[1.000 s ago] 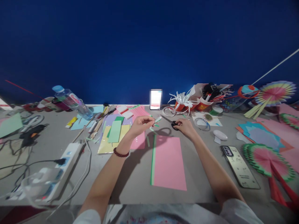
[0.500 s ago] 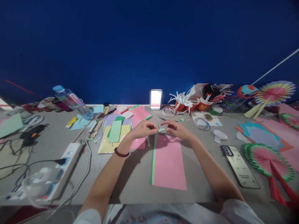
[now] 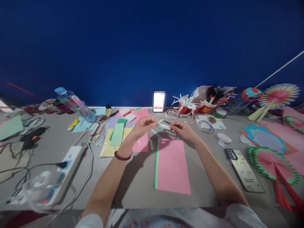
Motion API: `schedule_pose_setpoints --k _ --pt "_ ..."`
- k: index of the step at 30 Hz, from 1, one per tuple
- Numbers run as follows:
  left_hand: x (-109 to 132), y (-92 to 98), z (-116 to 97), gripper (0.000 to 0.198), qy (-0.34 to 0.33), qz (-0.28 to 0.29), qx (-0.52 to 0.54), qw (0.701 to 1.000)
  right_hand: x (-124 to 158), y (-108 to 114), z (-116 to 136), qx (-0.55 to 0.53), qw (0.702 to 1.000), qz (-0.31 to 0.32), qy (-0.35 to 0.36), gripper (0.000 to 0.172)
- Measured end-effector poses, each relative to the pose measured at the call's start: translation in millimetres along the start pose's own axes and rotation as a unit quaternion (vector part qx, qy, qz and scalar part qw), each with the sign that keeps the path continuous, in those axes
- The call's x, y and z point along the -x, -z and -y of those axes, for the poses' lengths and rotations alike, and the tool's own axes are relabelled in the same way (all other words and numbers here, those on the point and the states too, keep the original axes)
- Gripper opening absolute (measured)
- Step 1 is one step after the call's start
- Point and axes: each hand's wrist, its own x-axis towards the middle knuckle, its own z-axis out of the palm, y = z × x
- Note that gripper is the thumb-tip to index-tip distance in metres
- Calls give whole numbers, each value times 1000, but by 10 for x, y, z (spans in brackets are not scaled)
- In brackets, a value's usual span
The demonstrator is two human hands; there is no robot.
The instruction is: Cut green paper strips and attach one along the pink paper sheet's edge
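Both my hands are raised a little above the grey table (image 3: 133,177), close together. My left hand (image 3: 142,125), with a dark bead bracelet at its wrist, pinches a short green paper strip (image 3: 160,121). My right hand (image 3: 182,129) pinches the end of a thin white strip (image 3: 164,126) lying against the green one. Below them lies a pink paper sheet (image 3: 173,166) with a green strip (image 3: 156,164) along its left edge. Loose green offcuts (image 3: 151,144) lie next to it.
Coloured paper sheets (image 3: 116,137) lie on the left, beside a power strip (image 3: 64,167) with cables, a glue gun (image 3: 32,136) and a water bottle (image 3: 73,103). A phone (image 3: 244,169) and folded paper fans (image 3: 270,161) lie on the right. Red cups (image 3: 204,107) stand at the back.
My right hand left the scissors at the back, came over to the left hand and took hold of the strip. Both hands then rose slightly.
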Motion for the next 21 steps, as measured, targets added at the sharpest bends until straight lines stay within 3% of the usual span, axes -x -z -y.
schedule_pose_setpoints --k 4,9,14,18,21 --pt "0 43 -9 19 55 -69 12 996 -123 -13 -13 94 994 -21 60 24" --pt "-22 33 63 22 84 -107 54 989 -326 -89 -87 170 978 -23 117 18" --pt "-57 -24 122 25 92 -137 96 982 -455 -152 -217 234 966 -15 105 16" --pt "-60 -65 103 29 98 -145 128 976 -439 -202 -195 240 966 -29 88 18" --pt "-55 -88 70 31 106 -157 130 973 -348 -257 -17 166 981 -19 96 27"
